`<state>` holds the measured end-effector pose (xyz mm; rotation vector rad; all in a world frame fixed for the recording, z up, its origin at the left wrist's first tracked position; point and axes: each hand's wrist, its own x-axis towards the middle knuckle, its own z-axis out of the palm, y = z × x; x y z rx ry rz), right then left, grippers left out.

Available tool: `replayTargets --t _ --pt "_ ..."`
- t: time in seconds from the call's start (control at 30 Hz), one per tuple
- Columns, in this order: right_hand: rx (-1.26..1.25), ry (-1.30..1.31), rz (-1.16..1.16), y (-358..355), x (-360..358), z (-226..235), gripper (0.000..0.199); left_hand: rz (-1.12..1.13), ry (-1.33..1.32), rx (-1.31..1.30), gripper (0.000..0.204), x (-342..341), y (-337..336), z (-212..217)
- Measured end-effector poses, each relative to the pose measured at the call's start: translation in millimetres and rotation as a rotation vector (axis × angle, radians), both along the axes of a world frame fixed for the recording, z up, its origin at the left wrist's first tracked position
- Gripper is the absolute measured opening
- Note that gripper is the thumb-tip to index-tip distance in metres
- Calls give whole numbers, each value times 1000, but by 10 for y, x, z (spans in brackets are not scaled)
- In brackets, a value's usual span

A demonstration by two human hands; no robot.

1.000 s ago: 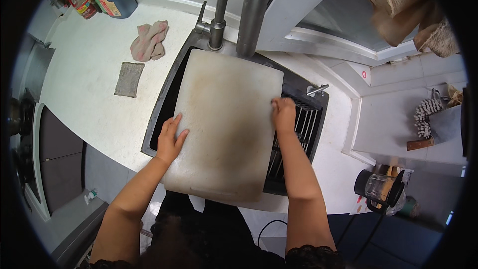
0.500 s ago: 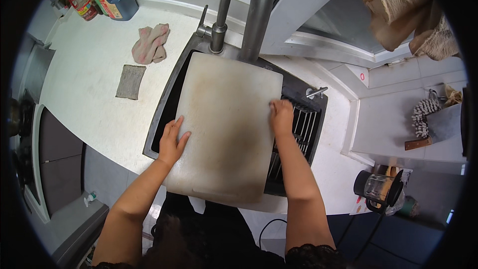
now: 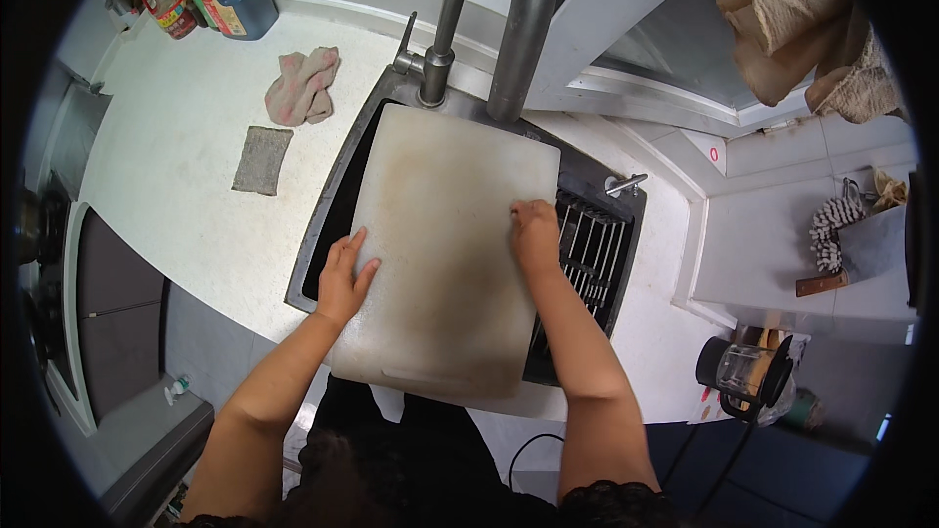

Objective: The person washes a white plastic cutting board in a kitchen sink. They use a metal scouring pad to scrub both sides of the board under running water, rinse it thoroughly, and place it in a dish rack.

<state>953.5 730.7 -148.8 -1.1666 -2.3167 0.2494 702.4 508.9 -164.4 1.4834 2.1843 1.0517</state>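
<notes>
A large off-white cutting board [image 3: 440,225] with brownish stains lies across the dark sink [image 3: 328,225], its near end reaching past the counter's front edge. My left hand [image 3: 342,284] rests at the board's left edge, fingers stretched along its surface and thumb apart. On the board's right part sits my right hand [image 3: 535,237], its fingers curled down and pressed together against the surface. Whatever may be under those fingertips is hidden. To the right of the board shows a black rack with metal bars [image 3: 592,249] over the sink.
A grey faucet [image 3: 435,73] and a thick grey pipe [image 3: 523,39] rise behind the board. A crumpled cloth [image 3: 303,86] and a grey scouring pad [image 3: 262,160] lie on the left counter [image 3: 186,225]. Bottles [image 3: 233,0] stand at the back left, a blender jug [image 3: 745,372] at right.
My right hand has moved left, from the board's right edge onto its surface. My left hand keeps its place on the board, and the whole view has shifted slightly.
</notes>
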Motion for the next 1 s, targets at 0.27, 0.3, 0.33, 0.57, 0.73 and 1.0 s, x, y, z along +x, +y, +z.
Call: replayTargets --t 0.27,0.3,0.33,0.57,0.73,1.0 --pt "-11 -35 -33 -4 -87 6 8 1 -7 1 52 -17 12 -3" --pt "-22 -20 -90 46 -46 -9 8 -2 -5 11 52 -16 10 1" --pt "-33 -4 -147 137 23 -34 8 -6 -4 19 52 -12 2 3" --pt "-166 18 -110 -72 -176 39 7 -7 -11 7 52 -23 -16 -29" --pt "-75 103 -211 -5 -150 -119 7 -7 -39 -12 52 -18 7 -3" --pt "-21 17 -205 59 -184 -82 12 -18 -38 9 53 -10 -13 19"
